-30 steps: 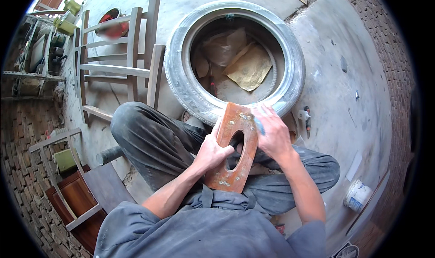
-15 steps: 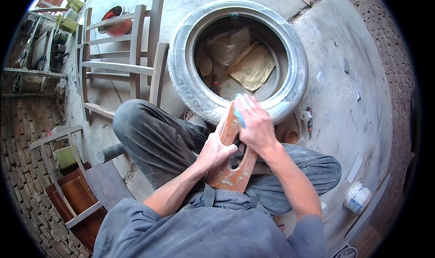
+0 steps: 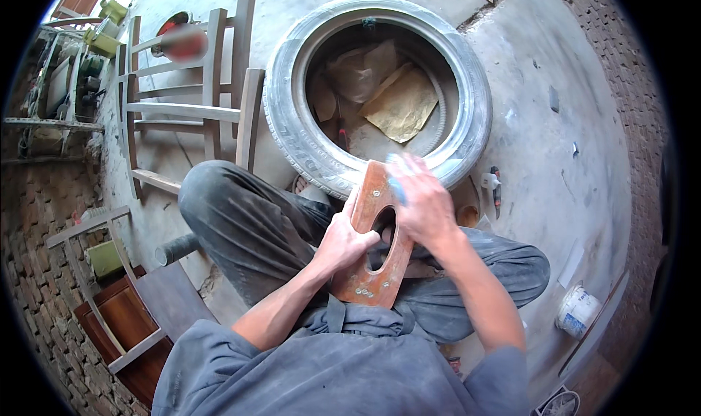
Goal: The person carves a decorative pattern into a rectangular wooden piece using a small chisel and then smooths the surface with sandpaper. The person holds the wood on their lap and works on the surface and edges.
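Observation:
A brown wooden piece (image 3: 363,277) with an oval hole and several round metal screw heads leans from my lap toward a grey, dusty tire (image 3: 307,157). My left hand (image 3: 343,239) grips its left edge, the thumb reaching over to the hole. On the upper right edge of the wood lies my right hand (image 3: 425,206), slightly blurred. Its fingers are pressed round a small light-blue piece (image 3: 396,188), possibly sandpaper, mostly hidden under them. Inside the tire are a creased yellowish sheet (image 3: 400,108), a pale crumpled bag (image 3: 361,73) and a red-handled tool (image 3: 344,139).
Grey wooden chair frames (image 3: 212,87) stand at the left, beside a red rounded object (image 3: 184,42). Lower left are a dark cylinder (image 3: 175,249) and a reddish-brown panel (image 3: 120,310). To the right lie a red-and-black tool (image 3: 496,191) and a white bucket (image 3: 579,312).
My right hand has slid a little to the right along the wood, uncovering more of its top face and hole. My left hand keeps its grip. The view has shifted slightly.

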`<state>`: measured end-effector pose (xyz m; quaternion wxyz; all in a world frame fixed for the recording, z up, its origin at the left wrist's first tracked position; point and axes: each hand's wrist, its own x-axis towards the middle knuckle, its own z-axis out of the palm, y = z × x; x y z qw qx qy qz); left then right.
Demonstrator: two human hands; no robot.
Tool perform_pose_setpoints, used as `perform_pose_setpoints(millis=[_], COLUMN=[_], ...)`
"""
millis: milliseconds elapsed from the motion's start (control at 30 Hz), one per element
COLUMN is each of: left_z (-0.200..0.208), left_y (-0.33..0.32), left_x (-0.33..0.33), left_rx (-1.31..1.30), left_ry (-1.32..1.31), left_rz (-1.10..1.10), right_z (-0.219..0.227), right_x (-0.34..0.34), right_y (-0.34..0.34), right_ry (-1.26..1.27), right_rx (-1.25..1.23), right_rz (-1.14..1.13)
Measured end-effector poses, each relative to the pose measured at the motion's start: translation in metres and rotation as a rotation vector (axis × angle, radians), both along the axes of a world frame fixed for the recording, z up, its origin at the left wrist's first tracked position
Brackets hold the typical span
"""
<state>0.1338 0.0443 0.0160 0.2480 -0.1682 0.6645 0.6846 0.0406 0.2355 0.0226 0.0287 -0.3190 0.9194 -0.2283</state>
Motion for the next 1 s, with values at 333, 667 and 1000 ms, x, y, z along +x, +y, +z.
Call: perform_pose_setpoints(millis=[333,667,1000], left_z=[-0.008,-0.007,-0.026], left_y=[0.003,0.004,0.006], left_x=[0.006,0.002,0.007], left_rx=[-0.124,-0.119,-0.033], left_ry=[0.111,0.115,0.230], left_rz=[0.045,0.015,0.077], right_z=[-0.002,-0.012,-0.008], right_x=[0.004,0.000,0.019], right_y=[-0.017,-0.041,-0.058], right_ry=[0.020,0.036,0.092], right_rx=[-0.021,-0.036,-0.059], right_rz=[-0.026,-0.054,-0.164])
